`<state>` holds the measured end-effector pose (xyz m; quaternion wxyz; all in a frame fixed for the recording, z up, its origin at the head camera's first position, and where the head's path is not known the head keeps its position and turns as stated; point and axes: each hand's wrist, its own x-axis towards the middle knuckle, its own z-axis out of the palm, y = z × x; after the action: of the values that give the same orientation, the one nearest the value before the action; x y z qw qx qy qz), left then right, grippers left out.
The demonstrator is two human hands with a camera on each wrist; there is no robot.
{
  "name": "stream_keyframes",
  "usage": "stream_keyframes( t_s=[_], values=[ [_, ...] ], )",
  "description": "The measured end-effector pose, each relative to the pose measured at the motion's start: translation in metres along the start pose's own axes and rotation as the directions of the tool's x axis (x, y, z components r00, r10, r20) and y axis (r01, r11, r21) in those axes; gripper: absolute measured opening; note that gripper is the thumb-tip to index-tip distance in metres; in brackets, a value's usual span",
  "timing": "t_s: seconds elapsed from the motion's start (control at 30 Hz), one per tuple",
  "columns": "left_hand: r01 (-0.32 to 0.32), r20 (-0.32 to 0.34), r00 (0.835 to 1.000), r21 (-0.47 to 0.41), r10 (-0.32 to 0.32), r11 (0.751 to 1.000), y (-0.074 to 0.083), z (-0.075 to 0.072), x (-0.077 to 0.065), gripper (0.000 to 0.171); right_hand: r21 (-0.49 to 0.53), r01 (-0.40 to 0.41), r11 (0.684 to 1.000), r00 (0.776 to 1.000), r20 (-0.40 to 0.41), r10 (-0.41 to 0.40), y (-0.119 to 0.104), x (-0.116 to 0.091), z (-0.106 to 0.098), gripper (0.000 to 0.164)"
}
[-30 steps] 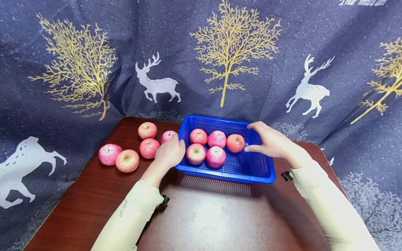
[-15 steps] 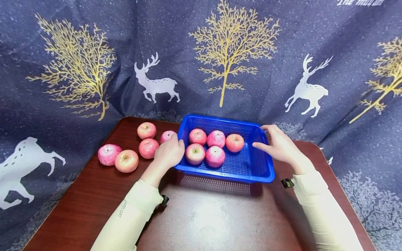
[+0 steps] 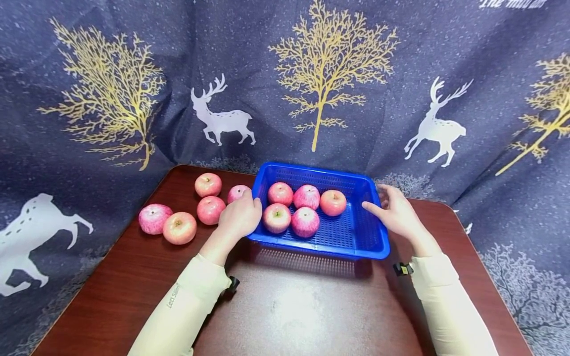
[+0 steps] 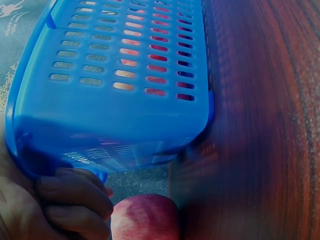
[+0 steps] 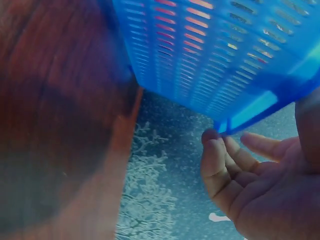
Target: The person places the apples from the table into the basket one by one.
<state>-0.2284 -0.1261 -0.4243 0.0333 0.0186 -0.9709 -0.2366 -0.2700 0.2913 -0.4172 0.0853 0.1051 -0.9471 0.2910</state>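
A blue plastic basket point(image 3: 318, 245) with slotted walls stands on the table and holds several red apples point(image 3: 305, 222), mostly toward its left. My left hand point(image 3: 242, 215) grips the basket's left rim; its curled fingers point(image 4: 75, 197) show under the rim in the left wrist view. At the basket's right side, my right hand point(image 3: 399, 212) straddles the rim, thumb over the inside and fingers outside. In the right wrist view, these fingers point(image 5: 215, 162) are loosely bent, with one fingertip right at the rim's corner.
Several loose apples lie on the brown table point(image 3: 133, 291) left of the basket, one pink apple point(image 3: 237, 193) close behind my left hand. A dark blue cloth point(image 3: 356, 74) printed with trees and deer hangs behind the table.
My right hand has moved from over the basket's inside, beside the rightmost apple, out to the right rim. The left hand, basket and apples look the same.
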Motion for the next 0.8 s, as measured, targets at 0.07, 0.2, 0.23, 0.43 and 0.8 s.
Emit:
stream_keyframes(
  t_s=[0.07,0.2,0.23,0.43,0.8],
  values=[
    [-0.005,0.001,1.0,0.006,0.005,1.0,0.0,0.0,0.0,0.039,0.028,-0.043,0.999,0.999,0.024,0.042,0.003,-0.002,0.003,0.087],
    [-0.005,0.008,1.0,0.009,0.005,1.0,0.001,0.0,0.0,0.039,0.108,-0.103,0.989,0.994,0.051,0.098,0.005,-0.005,0.008,0.09],
    [-0.003,0.012,1.0,0.008,0.003,1.0,0.001,-0.001,0.0,0.04,0.145,-0.114,0.983,0.993,0.058,0.106,0.005,-0.005,0.01,0.089],
    [0.007,0.022,1.0,0.007,-0.007,1.0,0.0,-0.001,0.0,0.043,0.421,-0.232,0.877,0.971,0.151,0.185,0.006,-0.007,0.018,0.079],
    [0.018,0.029,0.999,-0.023,-0.017,1.0,-0.004,-0.003,0.002,0.046,0.646,-0.282,0.709,0.959,0.218,0.184,0.009,-0.011,0.023,0.064]
  ],
)
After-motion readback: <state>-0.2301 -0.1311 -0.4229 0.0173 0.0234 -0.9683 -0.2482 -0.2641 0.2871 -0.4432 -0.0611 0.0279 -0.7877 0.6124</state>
